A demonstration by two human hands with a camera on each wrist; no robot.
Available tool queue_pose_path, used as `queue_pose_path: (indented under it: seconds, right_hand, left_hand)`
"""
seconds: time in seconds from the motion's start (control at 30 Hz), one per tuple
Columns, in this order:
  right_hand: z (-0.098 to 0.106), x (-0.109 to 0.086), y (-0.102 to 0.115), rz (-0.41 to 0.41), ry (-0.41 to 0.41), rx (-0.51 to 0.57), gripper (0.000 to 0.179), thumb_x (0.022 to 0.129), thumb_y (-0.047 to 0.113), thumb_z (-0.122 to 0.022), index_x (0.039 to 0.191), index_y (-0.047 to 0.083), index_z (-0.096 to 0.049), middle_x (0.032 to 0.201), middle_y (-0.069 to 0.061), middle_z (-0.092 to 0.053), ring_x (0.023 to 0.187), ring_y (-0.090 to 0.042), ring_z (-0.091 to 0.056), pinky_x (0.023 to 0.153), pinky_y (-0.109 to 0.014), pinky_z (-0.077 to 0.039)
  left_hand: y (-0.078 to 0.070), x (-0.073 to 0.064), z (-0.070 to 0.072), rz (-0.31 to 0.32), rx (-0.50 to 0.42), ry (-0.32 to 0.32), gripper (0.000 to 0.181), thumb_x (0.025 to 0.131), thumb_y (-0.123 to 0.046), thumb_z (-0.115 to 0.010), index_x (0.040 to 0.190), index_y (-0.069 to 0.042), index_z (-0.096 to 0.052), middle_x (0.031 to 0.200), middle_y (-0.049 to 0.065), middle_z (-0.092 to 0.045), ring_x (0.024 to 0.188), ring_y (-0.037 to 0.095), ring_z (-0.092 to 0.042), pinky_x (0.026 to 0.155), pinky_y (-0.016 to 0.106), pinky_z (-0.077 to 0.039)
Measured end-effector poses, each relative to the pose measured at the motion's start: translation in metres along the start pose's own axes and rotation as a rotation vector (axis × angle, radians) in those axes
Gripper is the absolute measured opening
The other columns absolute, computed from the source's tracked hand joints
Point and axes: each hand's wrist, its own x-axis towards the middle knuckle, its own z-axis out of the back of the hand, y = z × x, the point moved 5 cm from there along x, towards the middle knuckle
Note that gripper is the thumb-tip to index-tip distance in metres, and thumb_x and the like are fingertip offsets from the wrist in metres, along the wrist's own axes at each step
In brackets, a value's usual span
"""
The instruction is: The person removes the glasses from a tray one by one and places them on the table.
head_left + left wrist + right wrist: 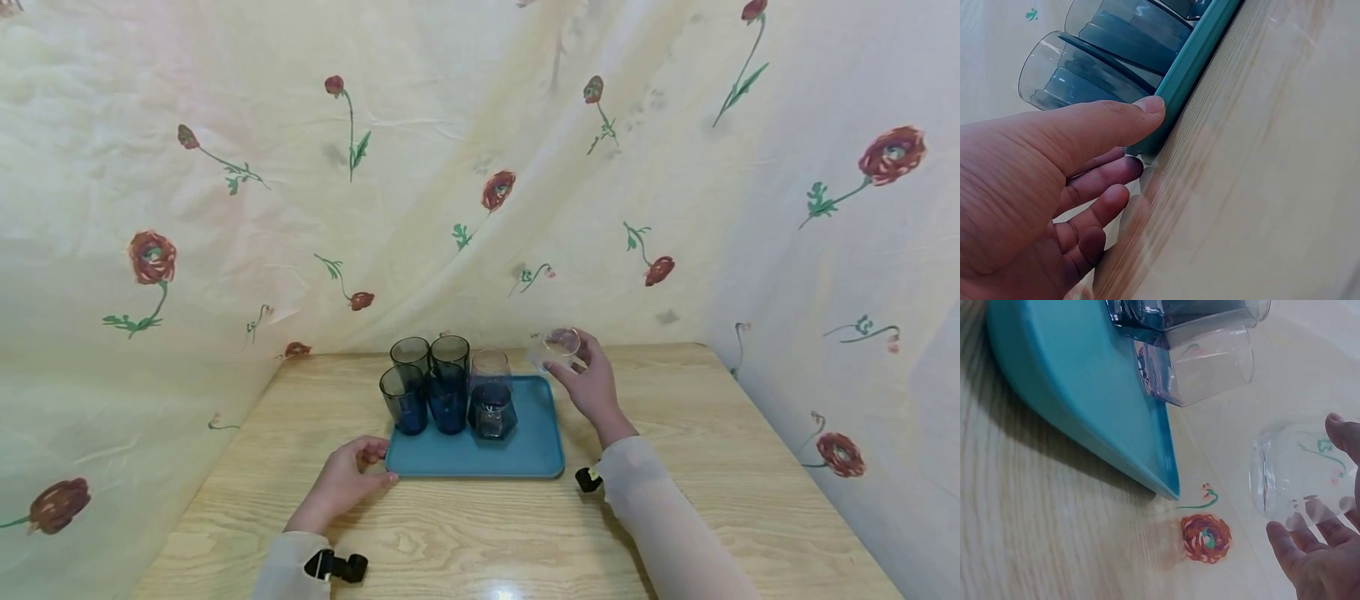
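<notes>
My right hand (596, 387) holds a clear drinking glass (1282, 475) above the table, beyond the back right corner of the blue tray (534, 433). In the right wrist view the thumb and fingers lie on opposite sides of this tilted glass. At the tray's front left corner, my left hand (343, 483) pinches the edge, with the thumb (1150, 109) on the rim and the other fingers bent. On the tray's left side stand several tall dark tumblers (405, 404). Right of them are a dark faceted glass (493, 421) and, behind it, a clear glass (491, 364).
The tray lies on a pale wooden table (465, 533). A flower-printed cloth (420, 208) hangs close behind the table and along both sides. Bare tray surface shows to the right of the glasses.
</notes>
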Motion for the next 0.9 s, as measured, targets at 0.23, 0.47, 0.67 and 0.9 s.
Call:
queue_pose_path:
  seconds: [0.23,0.47,0.67,0.9]
  right_hand:
    - [0.011,0.001,-0.01,-0.041,-0.071,0.002,0.081,0.091,0.024,-0.086,0.157,0.01,-0.043,0.152,-0.02,-0.049,0.14,-0.041,-0.047,0.113,-0.059,-0.04]
    - [0.024,-0.001,-0.026,-0.114,-0.141,-0.006,0.081,0.091,0.024,-0.086,0.158,0.01,-0.043,0.155,-0.015,-0.047,0.141,-0.037,-0.045,0.114,-0.055,-0.041]
    - [0.032,-0.002,-0.032,-0.138,-0.168,-0.022,0.08,0.09,0.026,-0.086,0.157,0.009,-0.044,0.154,-0.016,-0.049,0.141,-0.037,-0.044,0.114,-0.056,-0.04]
    - [0.033,-0.002,-0.041,-0.211,-0.142,-0.052,0.085,0.092,0.028,-0.084,0.161,0.013,-0.038,0.159,-0.018,-0.042,0.145,-0.04,-0.039,0.112,-0.055,-0.043]
  left_hand:
    - [-0.001,-0.001,0.0,0.003,0.009,0.002,0.05,0.08,-0.019,-0.094,0.125,-0.013,-0.072,0.107,-0.004,-0.068,0.101,0.015,-0.063,0.096,0.043,-0.052]
    - [-0.004,-0.002,-0.001,-0.001,-0.003,0.002,0.051,0.08,-0.018,-0.094,0.125,-0.011,-0.072,0.106,-0.002,-0.068,0.1,0.015,-0.063,0.095,0.044,-0.052]
    - [-0.002,-0.001,-0.003,-0.002,-0.002,0.007,0.05,0.08,-0.019,-0.094,0.125,-0.011,-0.073,0.106,-0.003,-0.068,0.1,0.014,-0.063,0.095,0.042,-0.052]
    - [0.0,0.0,-0.001,-0.005,0.001,-0.001,0.05,0.08,-0.018,-0.094,0.124,-0.011,-0.073,0.106,-0.003,-0.068,0.099,0.014,-0.063,0.094,0.041,-0.053]
